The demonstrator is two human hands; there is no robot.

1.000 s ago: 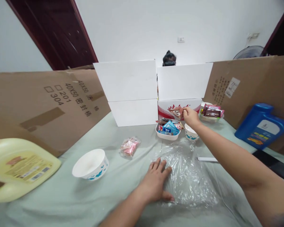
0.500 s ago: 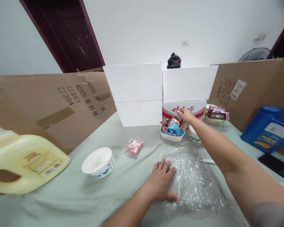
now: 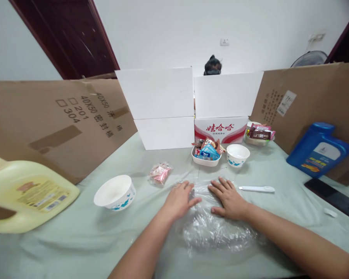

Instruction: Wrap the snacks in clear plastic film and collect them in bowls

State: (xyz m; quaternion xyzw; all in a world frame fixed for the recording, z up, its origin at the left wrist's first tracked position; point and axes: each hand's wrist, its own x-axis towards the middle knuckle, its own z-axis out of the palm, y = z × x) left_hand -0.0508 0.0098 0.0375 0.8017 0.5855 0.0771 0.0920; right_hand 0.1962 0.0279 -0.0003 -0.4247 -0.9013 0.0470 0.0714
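A crinkled clear plastic sheet or bag lies on the table in front of me. My left hand rests on its left upper edge, fingers stretched out. On its upper right part lies my right hand, flat with the fingers spread. Just beyond stands a white dish of wrapped snacks, with a small white bowl at its right. A pink packet in clear wrap sits up and left of my left hand. Right of my right hand is a white-handled tool.
A larger white bowl and a yellow jug stand at left. To the right are a blue bottle, a dark phone and another snack container. Cardboard panels border the table; a person's head shows behind.
My right hand has come back from above the snack dish and now lies on the plastic. My left hand has shifted forward and left a little. The plastic's far edge looks drawn nearer.
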